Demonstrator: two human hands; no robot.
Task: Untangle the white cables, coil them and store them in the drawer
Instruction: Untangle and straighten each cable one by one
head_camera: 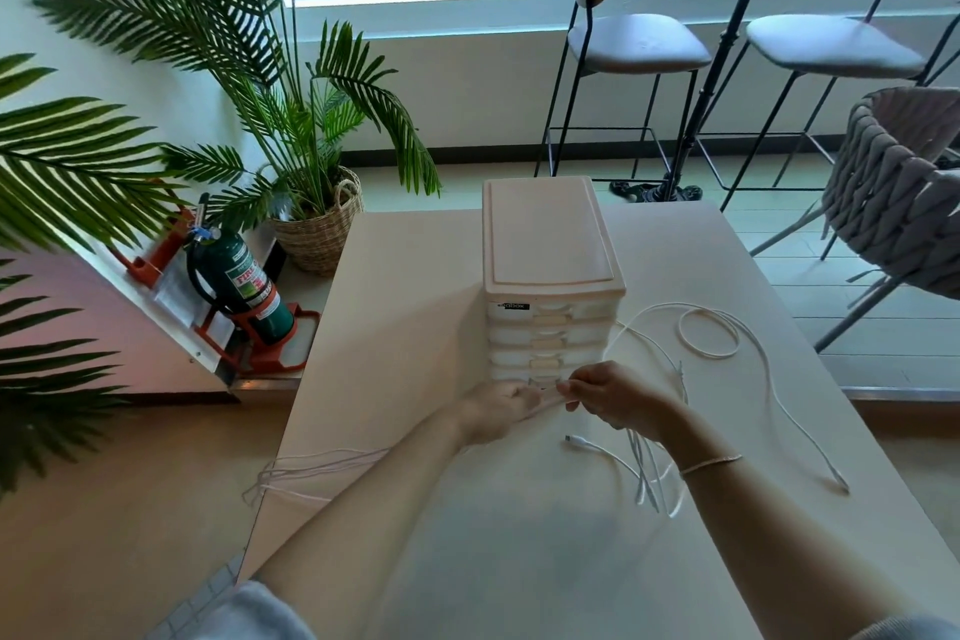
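**Two hands working white cables in front of a small drawer unit**

Seen from above, two bare forearms reach forward over a pale table (519, 561). A thin bracelet (710, 464) circles the right wrist.

The left hand (498, 408) has its fingers curled around a bunch of white cables (647, 468). The right hand (618, 395) sits just beside it, fingertips pinching the same strands where they pass between the two hands. Both hands are held just in front of the lowest drawers.

From under the right hand, several cable ends hang down and fan out across the table toward the viewer. One plug (571, 439) lies flat on the table just below the hands. More strands trail off to the left, under the left forearm, and droop over the table's left edge (270, 481).

To the right, one long cable (779, 395) curves across the table and ends in a plug near the right edge. Farther back on the right lies a loosely coiled loop (709, 332), apart from the hands.

Behind the hands stands a cream plastic drawer unit (550, 244) with a stack of shallow drawers, all appearing closed.

Beyond the table, on the floor to the left, are a green fire extinguisher (244, 283) in an orange stand and a palm plant (291, 120) in a woven basket. By the window stand two tall stools (636, 42), and a woven grey chair (893, 192) sits at the right.
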